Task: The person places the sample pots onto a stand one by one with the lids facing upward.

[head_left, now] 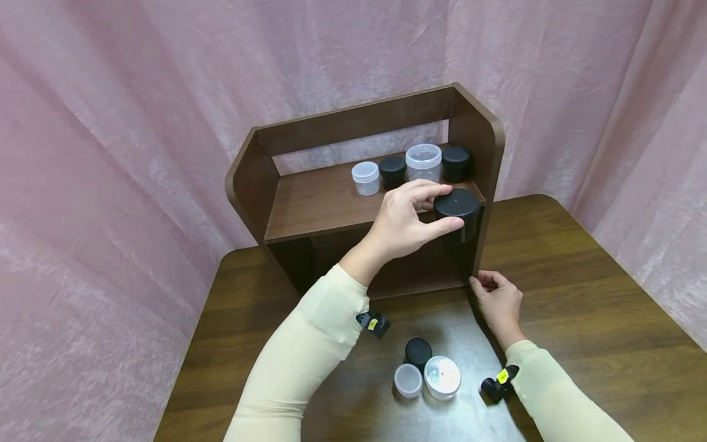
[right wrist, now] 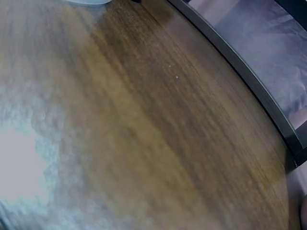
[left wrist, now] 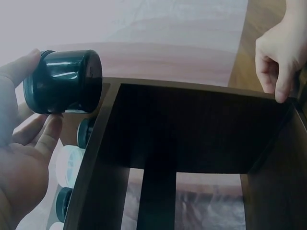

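My left hand (head_left: 404, 220) grips a black lidded jar (head_left: 457, 205) between thumb and fingers. The jar is in front of the right end of the upper board of a brown wooden shelf (head_left: 315, 205). In the left wrist view the same jar (left wrist: 67, 82) shows glossy dark sides beside the shelf's board edge. Low at the shelf's front right corner, my right hand (head_left: 499, 302) pinches the edge of the side panel with thumb and curled fingers. The right wrist view catches mostly tabletop, with only a sliver of that hand at its right edge.
On the upper board stand a small clear jar (head_left: 366, 178), a black jar (head_left: 393, 172), a larger clear jar (head_left: 423, 161) and another black jar (head_left: 456, 163). A black jar (head_left: 418, 352), a small white-lidded jar (head_left: 408, 381) and a larger clear jar (head_left: 442, 376) cluster on the table.
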The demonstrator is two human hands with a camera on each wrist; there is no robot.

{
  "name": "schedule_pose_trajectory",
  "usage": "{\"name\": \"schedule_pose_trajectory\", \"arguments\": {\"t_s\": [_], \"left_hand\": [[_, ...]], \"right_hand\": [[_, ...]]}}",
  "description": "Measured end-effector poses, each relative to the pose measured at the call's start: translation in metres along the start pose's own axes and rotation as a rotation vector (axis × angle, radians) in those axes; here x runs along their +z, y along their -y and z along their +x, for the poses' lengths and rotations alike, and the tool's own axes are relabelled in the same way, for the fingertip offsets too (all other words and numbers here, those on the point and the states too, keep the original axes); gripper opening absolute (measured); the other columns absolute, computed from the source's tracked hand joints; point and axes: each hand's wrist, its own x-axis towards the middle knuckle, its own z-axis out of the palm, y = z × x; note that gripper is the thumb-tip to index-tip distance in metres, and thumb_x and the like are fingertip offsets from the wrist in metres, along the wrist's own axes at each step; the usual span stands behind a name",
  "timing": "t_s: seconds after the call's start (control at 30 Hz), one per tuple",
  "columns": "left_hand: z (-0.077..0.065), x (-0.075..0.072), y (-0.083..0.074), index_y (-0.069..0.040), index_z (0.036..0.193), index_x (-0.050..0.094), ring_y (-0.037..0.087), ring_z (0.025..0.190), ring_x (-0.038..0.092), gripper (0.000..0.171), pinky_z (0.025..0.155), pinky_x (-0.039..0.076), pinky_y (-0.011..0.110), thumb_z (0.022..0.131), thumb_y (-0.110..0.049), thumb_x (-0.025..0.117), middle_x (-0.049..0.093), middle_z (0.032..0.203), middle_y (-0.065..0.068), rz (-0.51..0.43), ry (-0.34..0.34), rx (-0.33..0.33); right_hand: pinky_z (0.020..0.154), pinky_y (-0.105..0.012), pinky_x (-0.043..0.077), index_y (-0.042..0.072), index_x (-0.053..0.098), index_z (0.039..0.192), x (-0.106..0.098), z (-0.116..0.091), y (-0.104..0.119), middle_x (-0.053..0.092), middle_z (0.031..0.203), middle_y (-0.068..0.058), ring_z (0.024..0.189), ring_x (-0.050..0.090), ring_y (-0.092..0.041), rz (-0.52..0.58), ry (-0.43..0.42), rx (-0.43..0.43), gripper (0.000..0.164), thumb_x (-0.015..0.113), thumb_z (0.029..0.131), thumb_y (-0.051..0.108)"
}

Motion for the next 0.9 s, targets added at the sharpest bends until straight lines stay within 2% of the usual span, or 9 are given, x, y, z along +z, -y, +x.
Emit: {"name": "schedule_pose_trajectory", "arguments": {"t_s": [0.1,0.37,0.6,0.73,0.9], "left_hand": [[0.005,0.000,0.003,-0.001,0.116,0.067,0.007,0.090,0.065,0.049,0.081,0.051,0.017,0.075,-0.022,0.083,0.066,0.111,0.008,0.009,-0.011,-0.027],[0.024,0.001,0.005,-0.008,0.122,0.066,0.006,0.092,0.065,0.052,0.082,0.048,0.012,0.077,-0.031,0.081,0.063,0.120,0.003,0.095,0.004,-0.168],[0.036,0.008,0.008,-0.009,0.125,0.065,0.008,0.096,0.065,0.054,0.083,0.047,0.012,0.079,-0.035,0.079,0.059,0.124,0.003,0.130,0.013,-0.234],[0.039,0.014,0.010,-0.008,0.124,0.065,0.009,0.096,0.065,0.053,0.083,0.046,0.010,0.080,-0.034,0.079,0.058,0.122,0.003,0.132,-0.023,-0.251],[0.040,0.020,0.013,-0.006,0.121,0.066,0.010,0.095,0.066,0.051,0.083,0.046,0.009,0.079,-0.030,0.081,0.059,0.119,0.003,0.100,-0.104,-0.250]], "right_hand": [[0.059,-0.007,0.040,0.007,0.072,0.094,-0.001,-0.001,0.002,0.071,0.088,-0.008,0.073,0.061,-0.015,0.006,0.006,0.014,0.016,0.075,0.084,0.019],[0.059,-0.008,0.041,0.007,0.072,0.094,-0.002,-0.003,0.003,0.071,0.088,-0.008,0.072,0.060,-0.013,-0.005,0.011,0.028,0.017,0.075,0.084,0.020],[0.058,-0.007,0.040,0.005,0.072,0.093,-0.003,-0.004,0.003,0.071,0.087,-0.009,0.071,0.061,-0.014,-0.007,-0.007,0.011,0.017,0.076,0.083,0.019],[0.058,-0.008,0.040,0.005,0.072,0.092,-0.002,-0.005,0.003,0.071,0.087,-0.010,0.070,0.059,-0.012,-0.004,-0.007,0.009,0.016,0.076,0.083,0.018],[0.058,-0.007,0.040,0.006,0.072,0.091,-0.001,-0.005,0.003,0.071,0.086,-0.007,0.070,0.059,-0.010,0.007,-0.007,0.010,0.015,0.076,0.083,0.018]]}}
